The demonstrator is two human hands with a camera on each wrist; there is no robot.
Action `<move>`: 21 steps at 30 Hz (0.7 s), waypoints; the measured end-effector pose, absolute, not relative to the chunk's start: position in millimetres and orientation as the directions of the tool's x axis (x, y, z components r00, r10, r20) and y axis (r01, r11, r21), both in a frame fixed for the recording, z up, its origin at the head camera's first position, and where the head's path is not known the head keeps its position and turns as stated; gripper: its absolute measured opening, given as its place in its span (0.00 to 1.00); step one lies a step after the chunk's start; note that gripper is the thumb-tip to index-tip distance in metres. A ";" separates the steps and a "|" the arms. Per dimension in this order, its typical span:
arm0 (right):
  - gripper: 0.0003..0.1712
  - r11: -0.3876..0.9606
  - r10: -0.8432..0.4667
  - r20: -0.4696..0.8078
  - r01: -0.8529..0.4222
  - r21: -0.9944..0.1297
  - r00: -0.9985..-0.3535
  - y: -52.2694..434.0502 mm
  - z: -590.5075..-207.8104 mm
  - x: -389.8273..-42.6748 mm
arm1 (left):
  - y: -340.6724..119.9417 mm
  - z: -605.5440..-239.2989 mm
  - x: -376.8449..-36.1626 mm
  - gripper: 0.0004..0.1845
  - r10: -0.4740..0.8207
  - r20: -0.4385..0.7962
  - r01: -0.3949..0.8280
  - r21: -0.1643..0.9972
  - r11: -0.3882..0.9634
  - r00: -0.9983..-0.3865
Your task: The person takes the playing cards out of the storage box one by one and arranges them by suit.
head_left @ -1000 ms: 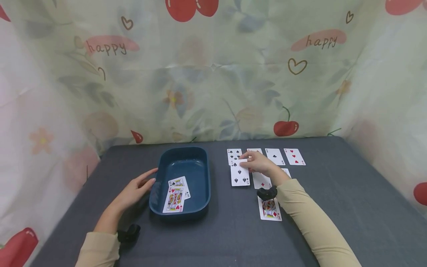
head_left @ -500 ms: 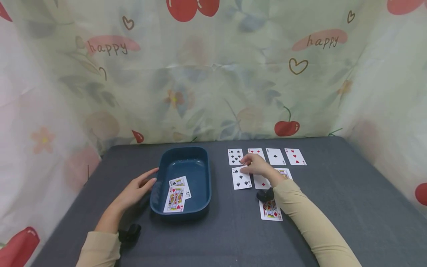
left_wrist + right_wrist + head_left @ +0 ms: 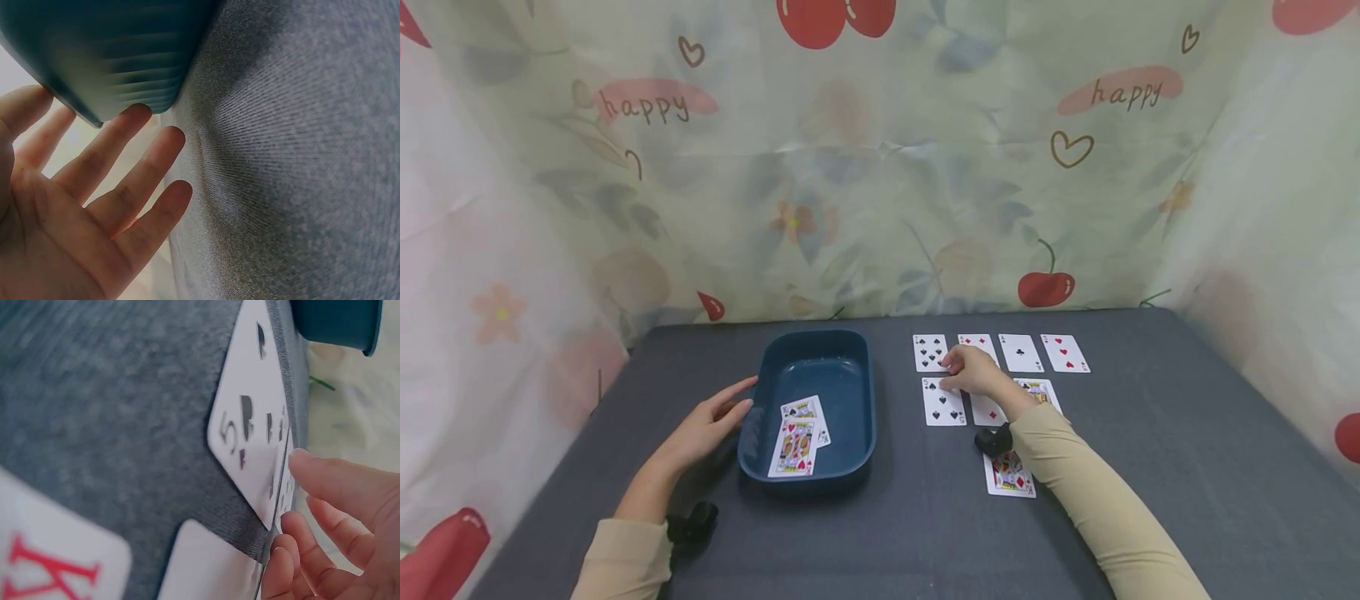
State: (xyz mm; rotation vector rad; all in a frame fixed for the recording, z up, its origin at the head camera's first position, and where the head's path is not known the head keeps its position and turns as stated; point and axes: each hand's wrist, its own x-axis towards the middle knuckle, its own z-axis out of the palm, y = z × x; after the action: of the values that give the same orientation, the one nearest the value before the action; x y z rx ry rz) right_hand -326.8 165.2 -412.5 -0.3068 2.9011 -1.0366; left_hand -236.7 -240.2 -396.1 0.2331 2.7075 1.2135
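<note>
Fingertips of my left hand rest at the left rim of the dark blue tray, fingers spread in the left wrist view. Inside the tray, a king of hearts overlaps another king. A five of spades lies face up on the table. My right hand hovers at its upper right corner. In the right wrist view the thumb is by the far edge of the five of spades, the fingers loosely bent with nothing between them.
Behind lies a row with a seven of spades, a diamond card, an ace of clubs and a three of hearts. My right arm partly covers another diamond card, a face card and a king of diamonds.
My right hand has lowered the five of spades toward me, flat onto the table below the seven, and loosened its fingers from it. The left hand stays at the tray.
</note>
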 end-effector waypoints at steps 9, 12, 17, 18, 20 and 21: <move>0.21 0.614 -0.243 0.042 -0.187 -0.767 -0.969 162.9 -399.4 -318.1 | -238.8 -395.4 -234.6 0.31 0.217 -0.067 0.092 0.756 0.648 -0.974; 0.23 0.546 -0.276 0.015 -0.170 -0.820 -0.961 159.2 -392.9 -316.4 | -238.8 -395.5 -234.7 0.31 0.217 -0.069 0.092 0.754 0.650 -0.974; 0.25 0.445 -0.346 -0.013 -0.152 -0.882 -0.938 145.5 -379.3 -311.9 | -239.5 -396.1 -235.9 0.31 0.219 -0.071 0.092 0.752 0.652 -0.973; 0.25 0.425 -0.364 -0.013 -0.154 -0.892 -0.931 141.3 -376.1 -310.6 | -239.7 -396.1 -236.1 0.31 0.219 -0.071 0.092 0.752 0.653 -0.973; 0.25 0.413 -0.400 -0.009 -0.171 -0.895 -0.916 131.7 -369.4 -307.2 | -239.8 -395.9 -236.3 0.31 0.218 -0.071 0.092 0.752 0.653 -0.973; 0.25 0.400 -0.419 -0.011 -0.174 -0.900 -0.908 126.3 -366.2 -305.9 | -239.6 -395.7 -236.2 0.31 0.218 -0.072 0.091 0.751 0.654 -0.973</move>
State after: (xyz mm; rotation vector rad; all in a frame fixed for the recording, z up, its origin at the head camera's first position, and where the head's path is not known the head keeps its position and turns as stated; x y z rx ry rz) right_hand -305.9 126.3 -366.2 -0.5231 2.4220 -1.5145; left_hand -236.2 -239.6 -395.7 0.2550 2.7138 1.2190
